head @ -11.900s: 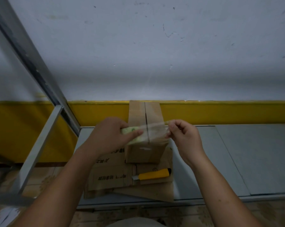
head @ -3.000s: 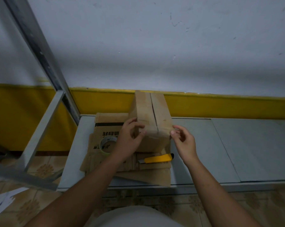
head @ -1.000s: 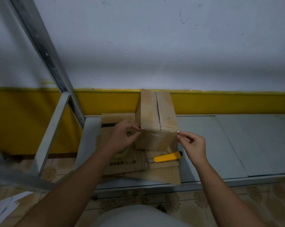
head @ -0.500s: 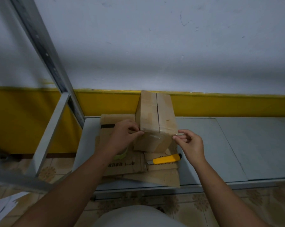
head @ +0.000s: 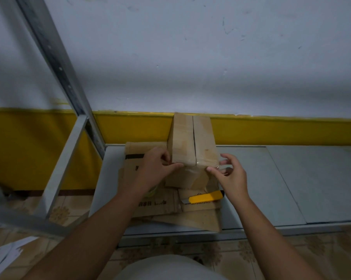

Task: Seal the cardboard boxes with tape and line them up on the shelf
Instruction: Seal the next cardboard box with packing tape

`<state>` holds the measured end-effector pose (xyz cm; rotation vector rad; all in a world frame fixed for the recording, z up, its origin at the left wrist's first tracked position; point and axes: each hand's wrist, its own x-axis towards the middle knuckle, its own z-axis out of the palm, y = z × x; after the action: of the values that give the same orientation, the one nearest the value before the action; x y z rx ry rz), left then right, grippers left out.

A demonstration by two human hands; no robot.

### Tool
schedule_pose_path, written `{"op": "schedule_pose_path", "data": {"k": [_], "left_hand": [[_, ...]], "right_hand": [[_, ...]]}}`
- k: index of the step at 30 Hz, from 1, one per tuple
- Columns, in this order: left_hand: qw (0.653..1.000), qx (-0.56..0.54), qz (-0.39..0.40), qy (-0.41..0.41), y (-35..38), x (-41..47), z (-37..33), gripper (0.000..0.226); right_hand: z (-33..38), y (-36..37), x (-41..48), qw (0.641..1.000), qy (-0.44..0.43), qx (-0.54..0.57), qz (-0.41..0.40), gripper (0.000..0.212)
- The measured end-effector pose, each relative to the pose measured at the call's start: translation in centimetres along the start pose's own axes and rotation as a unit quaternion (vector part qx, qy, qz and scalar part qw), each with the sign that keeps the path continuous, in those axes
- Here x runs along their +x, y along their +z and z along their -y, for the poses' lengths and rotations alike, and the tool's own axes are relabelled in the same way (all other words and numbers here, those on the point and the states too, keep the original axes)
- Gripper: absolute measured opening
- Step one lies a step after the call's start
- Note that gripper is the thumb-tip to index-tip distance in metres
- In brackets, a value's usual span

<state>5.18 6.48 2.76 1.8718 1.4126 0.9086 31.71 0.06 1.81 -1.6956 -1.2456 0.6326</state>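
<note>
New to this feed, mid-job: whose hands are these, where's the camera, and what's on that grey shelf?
No machine here: a person works bare-handed, and the one picture comes from a camera worn on their head, looking forward and down. The left hand and right hand each pinch an end of a strip of clear tape laid over the near top edge of a tall brown cardboard box. The box stands on flattened brown cardboard boxes on the grey metal shelf. A yellow utility knife lies on that cardboard, in front of the box. A tape roll peeks out beneath the left wrist.
</note>
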Motion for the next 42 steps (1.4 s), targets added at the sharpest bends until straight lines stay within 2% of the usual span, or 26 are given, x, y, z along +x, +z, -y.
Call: {"op": "schedule_pose_path", "data": {"k": [2, 4, 7, 9, 13, 16, 18, 21, 24, 29, 33, 39, 42], "left_hand": [[0.999, 0.021, -0.006, 0.031, 0.2, 0.1, -0.4, 0.042], [0.988, 0.082, -0.005, 0.13, 0.4, 0.2, -0.6, 0.038], [0.951, 0.161, 0.026, 0.262, 1.1, 1.1, -0.3, 0.033], [0.937, 0.189, 0.038, 0.293, 1.6, 1.7, 0.1, 0.029], [0.922, 0.199, 0.012, 0.332, 2.3, 2.1, 1.0, 0.023], [0.924, 0.186, 0.003, 0.335, 2.8, 1.9, 1.2, 0.024], [0.928, 0.168, 0.015, 0.333, 3.1, 1.8, 1.4, 0.025], [0.931, 0.148, 0.017, 0.333, 3.2, 1.8, 1.6, 0.026], [0.937, 0.14, -0.007, 0.321, 3.4, 2.0, 1.5, 0.022], [0.943, 0.127, -0.003, 0.308, 3.6, 1.7, 1.4, 0.021], [0.945, 0.12, 0.028, 0.304, 2.9, 1.7, 0.9, 0.03], [0.974, 0.054, 0.021, 0.218, 3.4, 1.6, 0.6, 0.028], [0.978, 0.034, 0.036, 0.201, 3.3, 1.1, 0.5, 0.031]], "right_hand": [[0.1, 0.5, 0.2, 0.997, -0.051, -0.058, 0.008, 0.062], [0.1, 1.0, 0.6, 0.986, -0.118, -0.119, 0.02, 0.054], [0.2, 2.1, 1.2, 0.96, -0.202, -0.195, 0.024, 0.043], [0.1, 2.5, 1.4, 0.945, -0.239, -0.223, 0.012, 0.038], [-0.6, 2.6, 1.5, 0.925, -0.292, -0.242, 0.009, 0.037], [-0.6, 3.2, 1.5, 0.93, -0.29, -0.224, 0.025, 0.042], [-0.7, 3.5, 1.5, 0.93, -0.295, -0.217, 0.018, 0.037], [-1.0, 3.9, 1.9, 0.919, -0.328, -0.221, -0.003, 0.028], [-0.9, 4.4, 2.1, 0.911, -0.343, -0.227, -0.014, 0.029], [-0.6, 4.1, 1.7, 0.926, -0.316, -0.208, -0.003, 0.03], [-0.4, 3.5, 1.9, 0.933, -0.296, -0.204, 0.024, 0.039], [0.0, 3.7, 1.9, 0.939, -0.292, -0.181, 0.02, 0.035], [0.2, 3.5, 1.9, 0.951, -0.266, -0.156, 0.034, 0.041]]}}
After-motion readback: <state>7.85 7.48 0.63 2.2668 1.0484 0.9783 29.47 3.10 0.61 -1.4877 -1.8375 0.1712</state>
